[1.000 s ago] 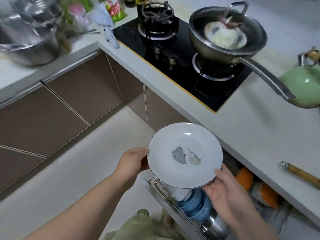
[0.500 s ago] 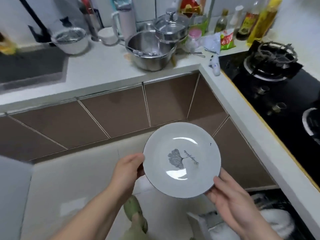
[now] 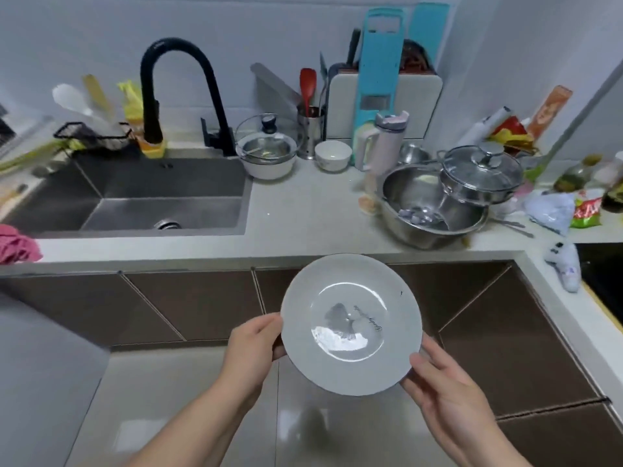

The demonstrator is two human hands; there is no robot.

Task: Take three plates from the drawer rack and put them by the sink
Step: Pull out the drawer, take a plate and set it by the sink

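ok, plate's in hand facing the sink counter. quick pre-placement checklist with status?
1. Grip: left hand and right hand each hold an opposite edge of the plate: ok.
2. Plate attitude: roughly level, face up, nothing on it: ok.
3. Landing spot: bare countertop between the sink and the steel bowl: ok.
4. Obstacles near the spot: white lidded pot and small white bowl stand further back, apart from the bare patch: ok.
5. Plates already by the sink: none visible, so this looks like the first: ok.
6. Counter dry or wet: cannot tell.
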